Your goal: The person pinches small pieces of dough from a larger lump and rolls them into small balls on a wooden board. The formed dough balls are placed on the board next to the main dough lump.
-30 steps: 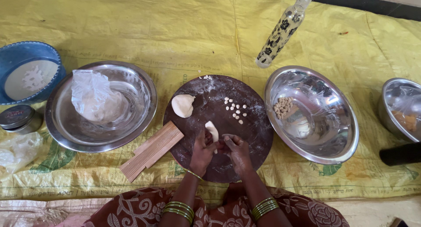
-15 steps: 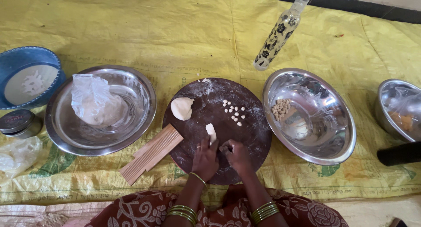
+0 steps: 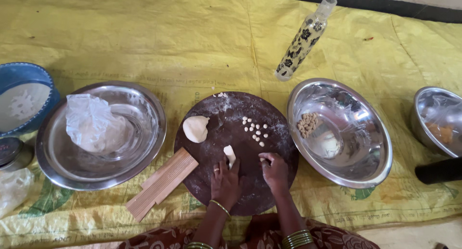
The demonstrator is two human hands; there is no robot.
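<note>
Yellow cloth covers the floor, and on it lies our landmark, the round dark board. We work at the near part of this board. Our left hand holds a small strip of dough between the fingertips, at the middle of the board. Our right hand rests just beside it with the fingers curled together; we cannot tell if a little piece is pinched inside. A bigger lump of dough sits at the left part of the board, and many tiny dough pellets lie at the far right part.

To do this step well, in our judgement, we should pinch off equal small bits and keep the strip steady with the left fingertips, so the pellets come out the same.

A ridged wooden block leans on the left edge of the board. Left of the board stands a steel bowl with a plastic bag; right of the board stands another steel bowl with shaped pieces. Beyond the board lies a flowered bottle.
</note>
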